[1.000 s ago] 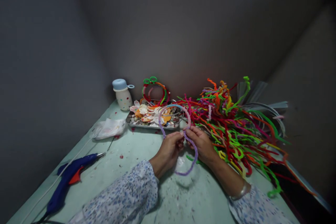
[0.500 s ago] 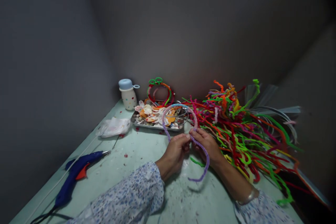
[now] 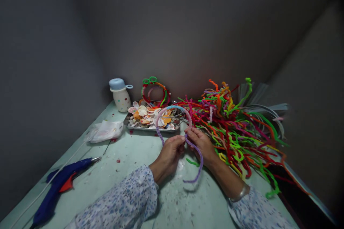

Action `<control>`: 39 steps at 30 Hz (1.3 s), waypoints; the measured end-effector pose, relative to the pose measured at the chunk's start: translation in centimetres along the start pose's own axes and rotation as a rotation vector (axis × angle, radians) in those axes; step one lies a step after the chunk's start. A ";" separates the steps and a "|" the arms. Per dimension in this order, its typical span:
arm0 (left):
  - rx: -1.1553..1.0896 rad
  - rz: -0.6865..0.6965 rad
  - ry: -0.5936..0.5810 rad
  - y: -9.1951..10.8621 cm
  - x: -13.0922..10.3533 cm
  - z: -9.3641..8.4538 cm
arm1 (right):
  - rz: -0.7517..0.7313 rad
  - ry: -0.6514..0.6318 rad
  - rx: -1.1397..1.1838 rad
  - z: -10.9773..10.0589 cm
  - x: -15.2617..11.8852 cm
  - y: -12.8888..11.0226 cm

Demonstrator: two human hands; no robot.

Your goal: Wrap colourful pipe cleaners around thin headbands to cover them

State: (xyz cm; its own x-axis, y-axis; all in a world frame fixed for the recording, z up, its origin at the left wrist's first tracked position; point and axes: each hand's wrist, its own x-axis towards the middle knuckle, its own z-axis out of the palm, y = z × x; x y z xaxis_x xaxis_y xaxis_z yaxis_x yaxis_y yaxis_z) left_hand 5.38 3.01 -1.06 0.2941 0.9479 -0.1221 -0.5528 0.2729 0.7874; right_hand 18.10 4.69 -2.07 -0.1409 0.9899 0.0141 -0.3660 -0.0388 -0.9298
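Observation:
A headband (image 3: 159, 121) wrapped in fuzzy pipe cleaner, blue at the top and pink to purple down its sides, stands arched between my hands. My left hand (image 3: 170, 153) is closed, with thumb and fingers pinched at the band's right leg. Against it, my right hand (image 3: 202, 146) pinches the purple pipe cleaner (image 3: 200, 162) where it meets that leg. The pipe cleaner's loose tail curves down below my fingers. The band's left leg passes behind my left hand, and its lower end is hidden.
Behind the headband is a metal tray (image 3: 146, 128) of felt-like flower pieces. Finished-looking headbands (image 3: 164, 94) stand at its back. A big heap of pipe cleaners (image 3: 231, 128) lies right. A blue glue gun (image 3: 57, 188), plastic bag (image 3: 106, 131) and bottle (image 3: 121, 99) are left.
The whole view has shifted, so everything sits further left in the picture. My hands keep nearly the same pinch on the headband and the purple pipe cleaner.

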 end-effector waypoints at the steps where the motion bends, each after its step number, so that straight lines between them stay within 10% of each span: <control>1: 0.006 0.005 -0.006 0.0 0.0 0.0 | -0.008 0.004 -0.004 0.0 0.0 0.0; 22: 0.074 0.052 0.024 -0.1 0.0 0.0 | -0.046 0.093 -0.042 0.2 -0.2 0.0; 39: 0.423 0.430 0.230 -0.4 -0.2 -0.1 | -0.049 0.136 0.079 0.5 -0.2 0.6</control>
State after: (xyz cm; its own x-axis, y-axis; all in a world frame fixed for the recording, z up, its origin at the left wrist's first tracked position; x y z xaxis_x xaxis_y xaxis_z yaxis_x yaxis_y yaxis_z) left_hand 5.43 2.70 -1.36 -0.0862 0.9820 0.1682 -0.2150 -0.1832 0.9593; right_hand 17.44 4.40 -2.47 0.0029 1.0000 0.0035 -0.4416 0.0044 -0.8972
